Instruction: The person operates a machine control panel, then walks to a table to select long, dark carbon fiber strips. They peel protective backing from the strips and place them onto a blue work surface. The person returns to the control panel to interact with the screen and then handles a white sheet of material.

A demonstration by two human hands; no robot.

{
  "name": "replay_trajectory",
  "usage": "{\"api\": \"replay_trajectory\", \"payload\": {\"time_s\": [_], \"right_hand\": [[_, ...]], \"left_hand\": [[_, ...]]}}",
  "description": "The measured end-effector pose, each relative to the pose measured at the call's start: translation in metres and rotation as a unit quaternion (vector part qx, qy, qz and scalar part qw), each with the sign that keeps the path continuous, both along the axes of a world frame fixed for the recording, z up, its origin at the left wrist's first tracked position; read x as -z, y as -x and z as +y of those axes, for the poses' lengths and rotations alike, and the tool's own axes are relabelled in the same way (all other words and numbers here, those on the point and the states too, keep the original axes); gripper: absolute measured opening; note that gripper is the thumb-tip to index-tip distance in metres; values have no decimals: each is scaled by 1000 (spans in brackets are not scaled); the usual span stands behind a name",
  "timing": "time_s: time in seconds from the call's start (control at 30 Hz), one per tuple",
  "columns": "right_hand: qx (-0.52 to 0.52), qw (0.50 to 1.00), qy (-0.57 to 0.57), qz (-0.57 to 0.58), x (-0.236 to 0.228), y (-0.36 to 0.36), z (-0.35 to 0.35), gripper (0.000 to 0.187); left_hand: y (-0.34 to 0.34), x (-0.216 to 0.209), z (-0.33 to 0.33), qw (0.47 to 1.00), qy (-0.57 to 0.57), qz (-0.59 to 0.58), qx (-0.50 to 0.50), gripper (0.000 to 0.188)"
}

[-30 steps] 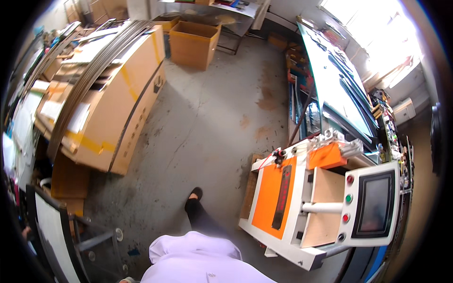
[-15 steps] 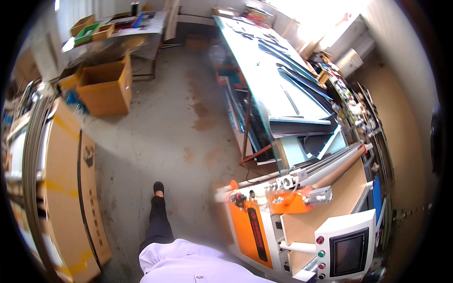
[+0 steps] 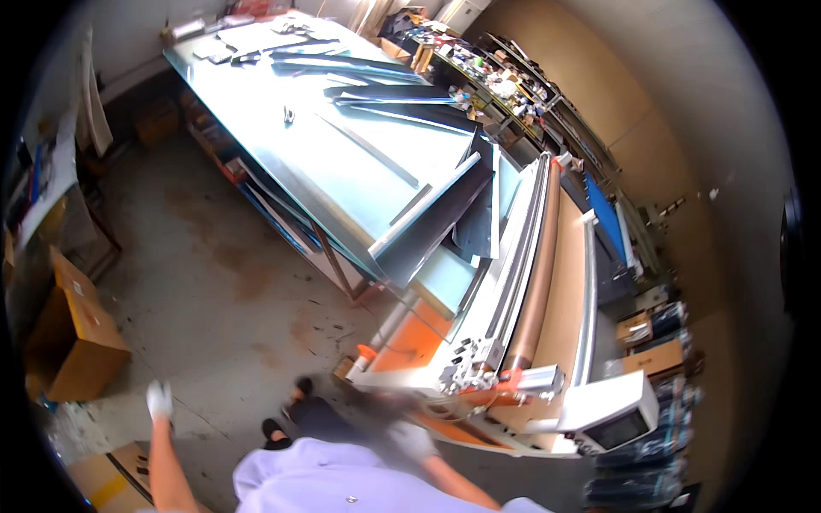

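Observation:
My left hand (image 3: 160,400), in a white glove, hangs over the grey floor at the lower left. Its fingers look loosely stretched, and nothing shows in them. Near the machine's front side is my right hand (image 3: 412,440), also in a white glove. Motion smears it, so its fingers cannot be made out. To its right stands a long white and orange roller machine (image 3: 410,339) with a brown roller (image 3: 541,256) and a white control box (image 3: 611,410). Neither hand visibly touches the machine.
A large glass-topped table (image 3: 282,162) reaches away beyond the machine, with dark sheets and strips on it. An open cardboard box (image 3: 90,342) stands at the left. Cluttered shelves (image 3: 505,81) line the far right. Dark wrapped rolls (image 3: 637,487) lie at the lower right.
My view has turned to the right, so the table and machine now lie further left. Both gloved hands have come into view. A second shoe shows beside the first.

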State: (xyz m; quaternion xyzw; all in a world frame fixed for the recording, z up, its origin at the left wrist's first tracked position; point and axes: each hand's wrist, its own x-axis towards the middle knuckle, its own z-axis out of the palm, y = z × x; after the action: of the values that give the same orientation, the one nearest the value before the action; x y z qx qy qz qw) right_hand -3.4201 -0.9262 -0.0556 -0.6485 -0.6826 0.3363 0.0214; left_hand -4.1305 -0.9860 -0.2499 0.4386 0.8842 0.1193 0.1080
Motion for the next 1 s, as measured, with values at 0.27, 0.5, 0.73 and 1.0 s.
{"api": "replay_trajectory", "payload": {"time_s": [0.27,0.5,0.73,1.0], "right_hand": [[217,944,-235,80,-13,-1,271,28],[377,862,-333,-63,-33,-30,409,23],[302,888,-325,-119,-53,-6,497,27],[313,894,-286,-143,-37,76,609,27]], "left_hand": [[-300,-238,527,875,-287,-182,345,20],[-358,-288,583,877,-167,-295,341,26],[-275,-240,745,914,-201,-212,281,30],[-274,-235,957,971,-121,5,208,74]]}}
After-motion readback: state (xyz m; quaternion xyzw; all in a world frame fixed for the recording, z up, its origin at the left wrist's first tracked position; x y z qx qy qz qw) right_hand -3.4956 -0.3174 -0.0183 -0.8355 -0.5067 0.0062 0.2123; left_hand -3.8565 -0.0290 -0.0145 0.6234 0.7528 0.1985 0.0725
